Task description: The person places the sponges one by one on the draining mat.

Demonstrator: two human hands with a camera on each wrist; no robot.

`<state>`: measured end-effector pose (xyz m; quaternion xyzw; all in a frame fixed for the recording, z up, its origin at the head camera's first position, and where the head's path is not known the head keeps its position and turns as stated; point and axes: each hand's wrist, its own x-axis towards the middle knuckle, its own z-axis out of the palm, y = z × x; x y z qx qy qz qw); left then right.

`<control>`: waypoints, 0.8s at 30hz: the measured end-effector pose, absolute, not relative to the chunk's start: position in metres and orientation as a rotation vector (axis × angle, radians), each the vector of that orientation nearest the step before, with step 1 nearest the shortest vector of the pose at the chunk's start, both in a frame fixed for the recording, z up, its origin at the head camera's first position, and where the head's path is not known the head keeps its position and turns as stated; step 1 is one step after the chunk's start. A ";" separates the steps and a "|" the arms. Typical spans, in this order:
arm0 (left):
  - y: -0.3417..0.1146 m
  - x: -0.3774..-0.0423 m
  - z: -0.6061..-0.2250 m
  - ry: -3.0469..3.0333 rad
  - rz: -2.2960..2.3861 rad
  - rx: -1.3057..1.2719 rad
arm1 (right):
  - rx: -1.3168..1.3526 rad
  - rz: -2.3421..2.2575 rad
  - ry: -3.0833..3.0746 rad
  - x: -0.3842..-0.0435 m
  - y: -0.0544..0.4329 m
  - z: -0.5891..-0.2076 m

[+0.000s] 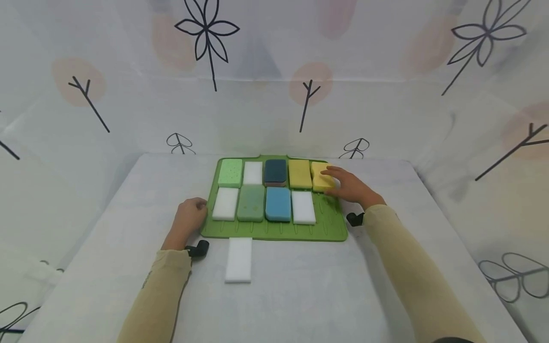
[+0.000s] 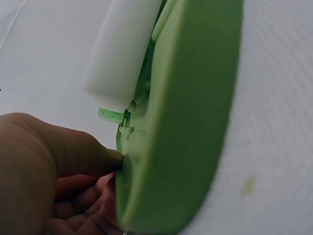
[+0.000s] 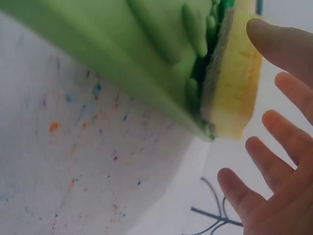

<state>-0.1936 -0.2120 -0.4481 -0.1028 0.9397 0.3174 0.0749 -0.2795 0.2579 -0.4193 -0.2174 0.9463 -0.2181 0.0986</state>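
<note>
My left hand (image 1: 191, 218) pinches the left edge of a green ribbed mat (image 1: 274, 232); thumb and fingers meet at its rim in the left wrist view. Over the mat's far right corner, my right hand (image 1: 352, 186) has its fingers spread around a notched yellow sponge (image 1: 319, 177). In the right wrist view the thumb lies against or just over this sponge (image 3: 234, 73), whose underside is grey; contact is unclear. The other fingers stand apart from it. Beside it in the back row are a yellow sponge (image 1: 299, 174) and a dark blue one (image 1: 275, 171).
The back row also holds a white block (image 1: 253, 173) and a light green sponge (image 1: 231, 173). In front lie a white block (image 1: 225, 204), a green sponge (image 1: 250, 203), a blue sponge (image 1: 278, 204) and another white block (image 1: 303, 207). One white block (image 1: 238, 260) lies on the table.
</note>
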 end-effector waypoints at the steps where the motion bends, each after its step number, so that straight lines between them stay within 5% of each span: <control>1: -0.212 -0.194 -0.448 2.818 0.950 -0.310 | -0.652 -0.643 2.804 -0.278 0.257 -0.418; 24: -0.210 -0.193 -0.448 2.769 0.960 -0.339 | -0.794 -0.712 2.780 -0.235 0.215 -0.398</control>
